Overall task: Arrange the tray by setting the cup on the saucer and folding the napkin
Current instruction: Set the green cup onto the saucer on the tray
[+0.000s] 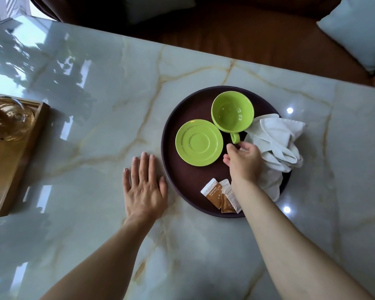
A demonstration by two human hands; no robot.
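1. Both arms were bare right to the bottom of the shot, no sleeves showing.
2. Left hand (143,190) had no rings, watch or bands, and short plain nails.
3. Right hand (245,162) was just as bare, wrist included, and its nails weren't visible.

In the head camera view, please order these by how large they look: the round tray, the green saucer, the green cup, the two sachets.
1. Tray, clearly largest.
2. Saucer.
3. Cup, its rim a bit narrower than the saucer.
4. Sachets, smallest, though the forearm hides part of them.
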